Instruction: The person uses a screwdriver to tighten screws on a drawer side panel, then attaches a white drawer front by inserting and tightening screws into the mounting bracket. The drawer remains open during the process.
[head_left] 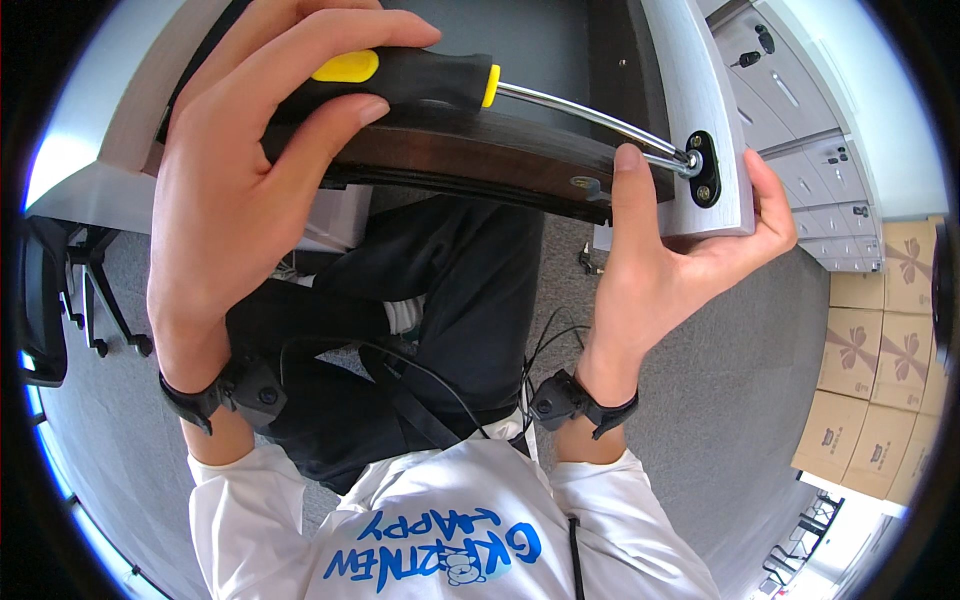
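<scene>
Left hand (235,170) grip closed around black-and-yellow screwdriver (420,78); its chrome shaft meets black oval metal bracket (703,170) on grey panel (690,80), far right. Right hand (665,250) grip clasps that panel's edge.

Grey carpet (730,400) is seen across the floor. Grey drawer cabinets (810,170) are ranged at the upper right, brown cardboard boxes (880,360) stacked beside them, and a black office chair (60,290) is set at the left.

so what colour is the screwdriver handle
Black with yellow accents: the screwdriver handle in the left hand, clearest in the head view.
</scene>
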